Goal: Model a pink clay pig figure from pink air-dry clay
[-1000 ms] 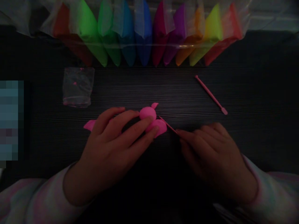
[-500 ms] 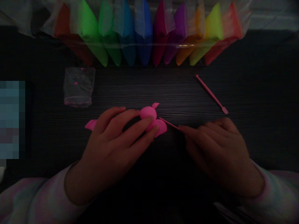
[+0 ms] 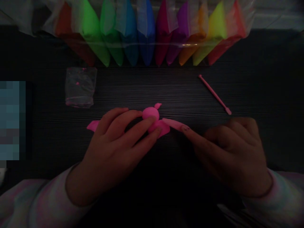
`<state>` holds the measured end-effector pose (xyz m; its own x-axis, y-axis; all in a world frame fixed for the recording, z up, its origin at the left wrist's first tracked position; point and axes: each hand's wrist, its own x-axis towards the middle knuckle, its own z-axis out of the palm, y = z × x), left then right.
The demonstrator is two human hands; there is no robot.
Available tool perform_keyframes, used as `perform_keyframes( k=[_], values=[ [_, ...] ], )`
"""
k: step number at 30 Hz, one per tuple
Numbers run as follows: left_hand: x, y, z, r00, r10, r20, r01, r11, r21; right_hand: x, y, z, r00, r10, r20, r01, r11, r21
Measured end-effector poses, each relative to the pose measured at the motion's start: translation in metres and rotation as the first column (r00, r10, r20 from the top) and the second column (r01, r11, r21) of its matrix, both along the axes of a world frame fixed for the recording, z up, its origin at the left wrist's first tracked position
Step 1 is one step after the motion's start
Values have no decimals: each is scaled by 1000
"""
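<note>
Right hand (image 3: 232, 155) and flat tool (image 3: 174, 124) had shifted since half a second earlier: the hand had drawn a little farther from the left hand (image 3: 109, 145), and the tool had turned so that its broad face showed instead of its thin edge. The left hand had stayed almost where it was.

The right grip was narrow, closed on the tool, with one finger stretched out along it. From that grip the tool reached leftward to the pink figure (image 3: 164, 128), its tip at the figure's upper edge; whether the two touched was hard to tell.

The figure lay on the dark worktop (image 3: 142, 85) at the fingertips of the left grip, which held it with two digits laid against its wider part. Just beyond those fingertips showed a round ball (image 3: 150, 112), with a small pointed piece (image 3: 158, 106) at its far side. Another pink piece (image 3: 93, 125) stuck out to the left of the left grip, its inner end hidden by the hand.

Beyond the right grip a pink stick (image 3: 215, 95) lay slanting. Beyond the left grip, to its left, lay a clear packet (image 3: 80, 90) with pink specks. Farthest from both grips stood a row of coloured packets (image 3: 147, 47) in a clear bag (image 3: 250, 15). Striped sleeves (image 3: 52, 198) ended at both wrists.
</note>
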<state>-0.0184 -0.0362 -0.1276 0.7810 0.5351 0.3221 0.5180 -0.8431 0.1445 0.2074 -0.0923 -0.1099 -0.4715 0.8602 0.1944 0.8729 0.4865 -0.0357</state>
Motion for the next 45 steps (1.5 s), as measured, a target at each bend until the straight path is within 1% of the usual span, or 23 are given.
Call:
perform_keyframes(
  k=[5, 9, 14, 17, 22, 26, 29, 31, 34, 38, 40, 43, 45],
  values=[
    [0, 0, 0, 1000, -7, -13, 7, 1000, -8, 1, 3, -2, 998, 59, -13, -59, 996, -65],
    [0, 0, -1, 1000, -7, -11, 7, 1000, -2, 3, 6, -2, 996, 49, -81, -55, 995, -82],
    [0, 1, 0, 1000, -5, -11, 5, 1000, -13, 2, 7, -2, 996, 67, -63, -74, 989, -127],
    [0, 0, 0, 1000, -10, -4, 10, 1000, -16, 2, 7, -3, 992, 29, -127, -51, 983, -175],
    [1, 0, 1, 1000, -6, 5, 6, 1000, -18, 3, 9, -2, 985, 5, -171, -47, 970, -240],
    [1, 1, 0, 1000, 0, 4, 0, 1000, -7, 2, 11, -2, 975, -73, -210, 14, 962, -271],
    [0, 1, -1, 1000, 0, -6, 0, 1000, -4, 1, 11, -3, 980, -43, -193, -16, 955, -295],
    [0, 1, -1, 1000, 2, -7, -2, 1000, -5, 0, 10, -3, 982, -32, -184, -26, 954, -300],
    [-1, 0, 1, 1000, -2, 1, 2, 1000, -14, 0, 9, -3, 986, -51, -161, 4, 961, -277],
    [-2, 0, 1, 1000, 0, -4, 0, 999, -36, 1, 8, -3, 990, -20, -143, -19, 964, -264],
    [-2, 1, 0, 1000, 2, -5, -3, 999, -39, 1, 8, -3, 990, -38, -134, 3, 967, -256],
    [-1, 0, 0, 1000, 6, -15, -7, 999, -39, 2, 9, -2, 987, -55, -152, 12, 963, -269],
    [0, -1, 2, 1000, 7, -30, -8, 999, -40, 2, 10, -1, 977, -85, -196, 29, 961, -275]
  ],
)
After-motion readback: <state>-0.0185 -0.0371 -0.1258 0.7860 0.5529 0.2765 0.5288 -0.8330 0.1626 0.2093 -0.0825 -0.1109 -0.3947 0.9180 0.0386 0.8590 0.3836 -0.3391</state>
